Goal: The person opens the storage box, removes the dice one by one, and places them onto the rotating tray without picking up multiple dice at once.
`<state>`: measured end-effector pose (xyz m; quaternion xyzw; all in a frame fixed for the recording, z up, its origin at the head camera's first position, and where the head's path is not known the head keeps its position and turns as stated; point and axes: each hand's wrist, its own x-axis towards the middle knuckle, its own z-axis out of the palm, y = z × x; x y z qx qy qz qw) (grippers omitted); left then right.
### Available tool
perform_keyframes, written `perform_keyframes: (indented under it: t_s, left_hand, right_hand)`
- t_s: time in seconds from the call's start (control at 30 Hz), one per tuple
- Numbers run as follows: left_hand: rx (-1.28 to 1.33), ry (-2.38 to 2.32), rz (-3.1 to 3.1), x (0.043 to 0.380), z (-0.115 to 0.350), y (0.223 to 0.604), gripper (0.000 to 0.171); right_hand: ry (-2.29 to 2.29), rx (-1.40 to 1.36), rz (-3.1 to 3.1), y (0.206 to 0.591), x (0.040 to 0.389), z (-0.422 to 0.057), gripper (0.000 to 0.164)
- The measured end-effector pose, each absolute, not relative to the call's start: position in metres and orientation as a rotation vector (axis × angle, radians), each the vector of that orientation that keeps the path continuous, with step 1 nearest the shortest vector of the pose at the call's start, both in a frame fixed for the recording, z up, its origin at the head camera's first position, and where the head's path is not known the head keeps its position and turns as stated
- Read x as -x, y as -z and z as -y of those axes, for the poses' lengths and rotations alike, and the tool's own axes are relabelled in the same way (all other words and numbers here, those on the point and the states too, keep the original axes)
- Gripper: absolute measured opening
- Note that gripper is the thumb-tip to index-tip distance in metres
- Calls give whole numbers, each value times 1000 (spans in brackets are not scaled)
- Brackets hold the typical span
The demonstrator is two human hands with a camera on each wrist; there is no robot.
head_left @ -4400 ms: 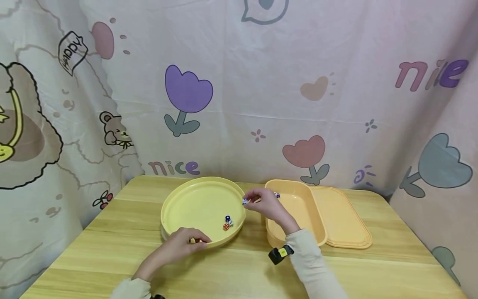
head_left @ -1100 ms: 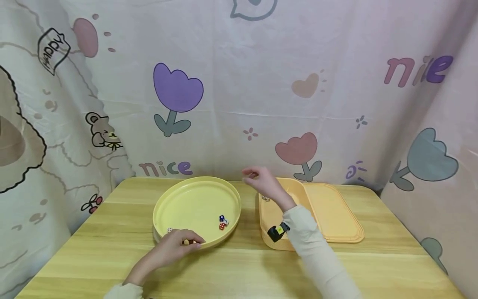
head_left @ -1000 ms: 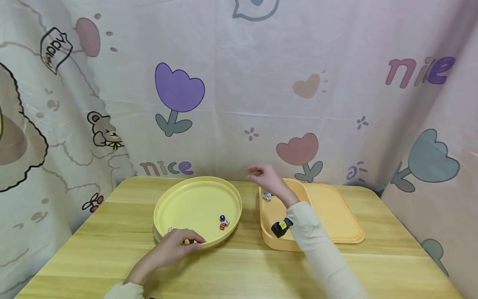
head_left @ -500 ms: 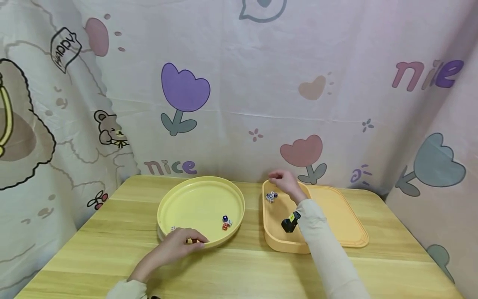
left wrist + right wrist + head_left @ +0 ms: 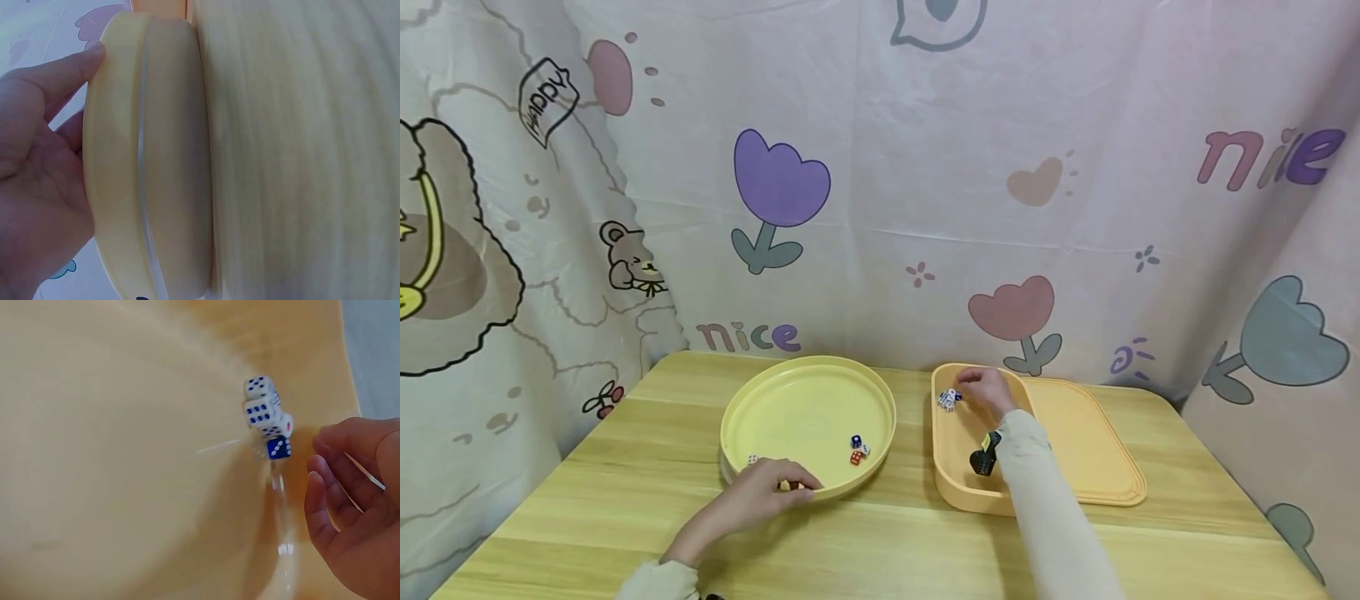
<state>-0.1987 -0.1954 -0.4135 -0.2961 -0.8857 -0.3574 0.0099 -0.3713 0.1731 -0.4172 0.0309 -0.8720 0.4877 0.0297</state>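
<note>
The right hand (image 5: 987, 390) has its fingers loosely curved and slightly apart, just right of a dark blue die (image 5: 278, 448) bunched with white dice (image 5: 259, 414) in the far left part of the orange box (image 5: 951, 454); the cluster overlaps too much for a sure count. The left hand (image 5: 767, 492) clasps the near rim of the round yellow tray (image 5: 797, 408) between thumb and fingers. Toward the tray's right side sit a blue-and-white-pipped die (image 5: 856, 442), a red die (image 5: 856, 458) and a small white die (image 5: 866, 451); a separate pale die (image 5: 752, 459) lies near left. The flat lid (image 5: 1090, 442) rests right of the box.
</note>
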Motion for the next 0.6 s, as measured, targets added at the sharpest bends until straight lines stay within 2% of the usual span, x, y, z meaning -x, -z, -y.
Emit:
perform_keyframes:
  t_s: [0.6]
  left_hand:
    - [917,1119,2771,198,195,412,15]
  right_hand:
    - [-1290,-80,2789,430,373,-176,15]
